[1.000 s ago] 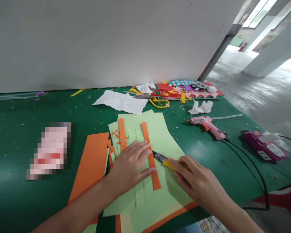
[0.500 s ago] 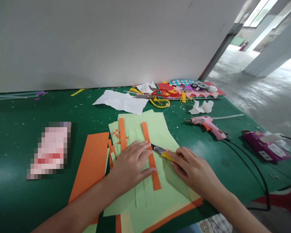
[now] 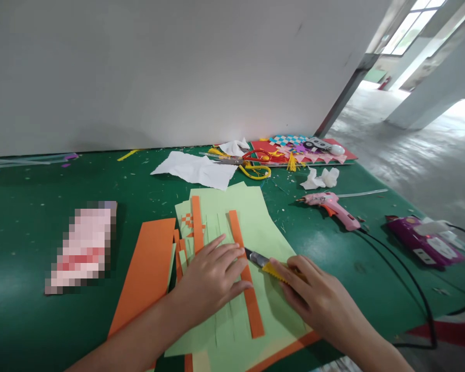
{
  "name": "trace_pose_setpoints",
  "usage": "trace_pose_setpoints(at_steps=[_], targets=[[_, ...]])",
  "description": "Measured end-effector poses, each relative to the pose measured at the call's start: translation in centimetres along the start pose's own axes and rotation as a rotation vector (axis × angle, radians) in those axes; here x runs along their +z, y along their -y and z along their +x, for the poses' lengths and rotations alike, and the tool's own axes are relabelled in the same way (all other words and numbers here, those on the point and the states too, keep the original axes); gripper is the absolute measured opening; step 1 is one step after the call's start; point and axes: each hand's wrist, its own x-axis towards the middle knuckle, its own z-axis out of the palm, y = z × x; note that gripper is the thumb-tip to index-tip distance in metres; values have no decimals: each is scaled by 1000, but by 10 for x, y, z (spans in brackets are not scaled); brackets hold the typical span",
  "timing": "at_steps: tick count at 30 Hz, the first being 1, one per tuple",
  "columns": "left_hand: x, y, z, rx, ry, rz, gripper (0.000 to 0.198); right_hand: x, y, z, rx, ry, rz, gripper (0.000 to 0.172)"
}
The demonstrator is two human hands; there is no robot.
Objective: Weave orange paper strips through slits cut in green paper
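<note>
My left hand (image 3: 219,279) lies over slit light-green paper (image 3: 225,330), fingers stretched out, with fingertips and thumb on an orange paper strip (image 3: 254,310). In my right hand (image 3: 313,289) is a yellow utility knife (image 3: 275,269), its blade out and pointing left. The blade tip meets the right edge of that strip, close to my left fingertips. Farther left, a second orange strip (image 3: 197,222) lies upright on the green sheets, beside a small orange-and-green woven patch (image 3: 187,223). Part of the slit paper is hidden beneath my left hand.
Orange card (image 3: 147,268) lies left of the stack. Behind it are white tissue (image 3: 197,169) and scissors (image 3: 256,170). At right are a pink glue gun (image 3: 337,206) with a black cord and a purple power strip (image 3: 422,240). A grey wall (image 3: 158,67) borders the table's back.
The strip under my left fingers now lies lower on the green paper, its bottom end nearer me. Both hands and the knife sit slightly lower; the whole view has also shifted a little.
</note>
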Motion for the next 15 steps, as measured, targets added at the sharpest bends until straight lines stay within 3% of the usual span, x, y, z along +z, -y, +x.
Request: trace_pose_setpoints(at_steps=[4,10,15], targets=[[2,1,1,-21,12,-3,31,1,4,-6,2,-3,4,31],[4,9,2,-207,93,33,73,3,3,-6,4,4,8,31],[3,9,2,-234,154,22,74,4,1,-5,24,-16,13,32]])
